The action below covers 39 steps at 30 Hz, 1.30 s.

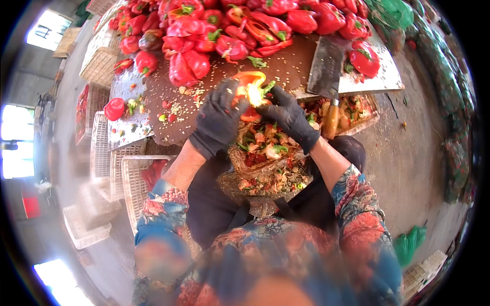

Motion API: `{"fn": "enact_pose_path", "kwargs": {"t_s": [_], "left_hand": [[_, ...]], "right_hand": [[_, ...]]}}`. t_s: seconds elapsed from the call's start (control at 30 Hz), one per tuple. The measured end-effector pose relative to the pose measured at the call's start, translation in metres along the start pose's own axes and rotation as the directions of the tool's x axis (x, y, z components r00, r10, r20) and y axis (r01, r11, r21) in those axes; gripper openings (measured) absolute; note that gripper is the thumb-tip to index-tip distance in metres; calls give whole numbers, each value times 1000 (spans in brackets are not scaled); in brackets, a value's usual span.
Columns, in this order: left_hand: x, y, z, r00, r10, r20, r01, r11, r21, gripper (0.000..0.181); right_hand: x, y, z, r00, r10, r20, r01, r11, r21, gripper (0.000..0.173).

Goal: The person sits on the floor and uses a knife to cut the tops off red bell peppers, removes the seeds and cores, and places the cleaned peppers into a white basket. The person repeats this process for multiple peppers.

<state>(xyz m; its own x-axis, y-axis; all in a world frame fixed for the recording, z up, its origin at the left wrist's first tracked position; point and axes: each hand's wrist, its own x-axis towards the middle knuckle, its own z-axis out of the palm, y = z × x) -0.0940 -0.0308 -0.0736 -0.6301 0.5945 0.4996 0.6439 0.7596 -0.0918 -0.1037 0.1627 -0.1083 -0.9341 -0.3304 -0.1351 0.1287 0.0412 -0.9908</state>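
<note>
An opened red bell pepper (247,82), its inside facing up, is held between my two gloved hands over the table's near edge. My left hand (220,114), in a black glove, grips its left side. My right hand (289,114), gloved too, has its fingers at the green stem and pale core, which look overexposed. Beyond them lies a heap of red bell peppers (187,30) on the brown board (168,99), which is strewn with seeds. A cleaver (325,69) rests at the right, its wooden handle jutting over the edge.
Below my hands stands a crate (245,168) of pepper cores and scraps, with more scraps near my knees. White plastic baskets (132,191) stand at the left, one holding red peppers. Filled net sacks (440,84) line the right side. A green bag (409,244) lies on the floor.
</note>
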Motion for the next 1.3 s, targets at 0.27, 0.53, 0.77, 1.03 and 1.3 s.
{"fn": "enact_pose_path", "kwargs": {"t_s": [0.27,0.53,0.77,1.03,1.3], "left_hand": [[6,33,8,831,-536,147,358,314,-879,39],[11,32,37,636,-764,109,693,503,-517,21],[39,58,28,799,-599,57,600,788,-138,23],[39,53,45,871,-490,50,492,862,-125,26],[24,27,45,747,-642,171,643,634,-430,23]], "right_hand": [[-6,-8,-2,998,65,-22,-64,998,17,37],[-17,1,-1,901,-416,-126,161,589,-792,52],[-12,-9,-7,834,-546,83,278,286,-917,38],[4,15,-8,888,-459,40,236,379,-895,41],[8,14,-9,852,-522,-22,305,532,-790,35]]}}
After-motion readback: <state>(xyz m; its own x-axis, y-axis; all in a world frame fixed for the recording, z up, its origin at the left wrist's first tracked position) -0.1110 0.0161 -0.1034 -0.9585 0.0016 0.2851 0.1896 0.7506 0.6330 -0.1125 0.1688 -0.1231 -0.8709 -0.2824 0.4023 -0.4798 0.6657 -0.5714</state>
